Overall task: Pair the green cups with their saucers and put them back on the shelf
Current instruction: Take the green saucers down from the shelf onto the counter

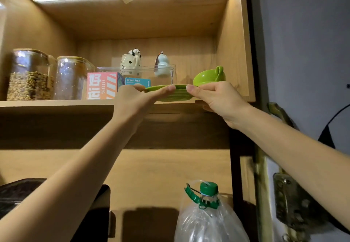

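The wooden shelf (pixel 56 103) runs across the view under a lit strip, its left end cut off by the picture's edge. Below it, a plastic-wrapped bottle (pixel 208 219) with a green cap stands at the bottom edge, its lower part out of view, and a dark object at the lower left is too dim and cropped to identify.

At the shelf's left end stand two glass jars: the first jar (pixel 30 75) about half full of grain, the second jar (pixel 73 78) with contents hard to make out. Beside them near the front edge is a pink box (pixel 102 85), with a small blue box (pixel 137 81) partly hidden behind the left hand. A clear bin (pixel 151 69) further back holds a spotted mug (pixel 131 61) and a pale figurine (pixel 162 64), both blurred through its wall.

Towards the shelf's right end, at the front edge, the saucer (pixel 178 93) is held level; whether it touches the shelf cannot be told. The left hand (pixel 136 101) grips its left rim, thumb on top, fingers hidden beneath. The right hand (pixel 216 97) pinches the right rim, thumb over the top, fingers curled under. The green cup (pixel 208 77) sits tilted on the saucer's right part, mouth facing left, handle upward, its base hidden behind the right hand.
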`<state>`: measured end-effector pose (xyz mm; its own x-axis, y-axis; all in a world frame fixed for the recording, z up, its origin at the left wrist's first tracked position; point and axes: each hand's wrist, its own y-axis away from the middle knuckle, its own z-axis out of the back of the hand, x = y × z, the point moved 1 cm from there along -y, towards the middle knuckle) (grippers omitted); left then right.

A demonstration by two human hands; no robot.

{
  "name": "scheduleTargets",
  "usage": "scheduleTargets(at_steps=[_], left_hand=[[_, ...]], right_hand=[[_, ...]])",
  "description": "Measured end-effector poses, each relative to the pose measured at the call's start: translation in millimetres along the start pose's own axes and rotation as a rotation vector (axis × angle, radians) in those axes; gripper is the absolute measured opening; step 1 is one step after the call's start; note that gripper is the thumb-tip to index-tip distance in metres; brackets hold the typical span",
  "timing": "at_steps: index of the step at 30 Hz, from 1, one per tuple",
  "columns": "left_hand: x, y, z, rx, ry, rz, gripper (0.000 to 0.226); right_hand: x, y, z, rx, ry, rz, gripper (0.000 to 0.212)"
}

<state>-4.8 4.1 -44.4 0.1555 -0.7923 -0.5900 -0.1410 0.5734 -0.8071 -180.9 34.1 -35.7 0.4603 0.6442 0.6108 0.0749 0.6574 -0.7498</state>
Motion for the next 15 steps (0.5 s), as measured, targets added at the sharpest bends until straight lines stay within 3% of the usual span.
scheduleTargets(at_steps=[2,4,7,10,13,15], left_hand=[[4.4,19.8,4.0,0.019,0.013,0.041,0.083],[9.9,45.0,6.6,0.023,-0.008,0.043,0.071],[21.8,91.3,11.6,-0.014,-0.022,0.035,0.085],[43.6,138.1,17.6,0.02,-0.017,0.062,0.037],[70.5,183.4,24.8,0.035,-0.013,0.105,0.033],[89.2,211.2,30.5,0.061,-0.009,0.17,0.042]], right_hand=[[-6.8,18.6,-3.2,0.009,-0.063,-0.016,0.089],[-16.3,39.8,-5.7,0.02,-0.118,-0.043,0.079],[-30.2,79.7,-11.4,0.045,-0.151,-0.076,0.072],[-50.1,122.6,-24.8,0.089,-0.213,-0.128,0.067],[-77.7,163.4,-40.6,0.15,-0.326,-0.164,0.047],[-93.8,187.9,-49.7,0.15,-0.416,-0.217,0.05]])
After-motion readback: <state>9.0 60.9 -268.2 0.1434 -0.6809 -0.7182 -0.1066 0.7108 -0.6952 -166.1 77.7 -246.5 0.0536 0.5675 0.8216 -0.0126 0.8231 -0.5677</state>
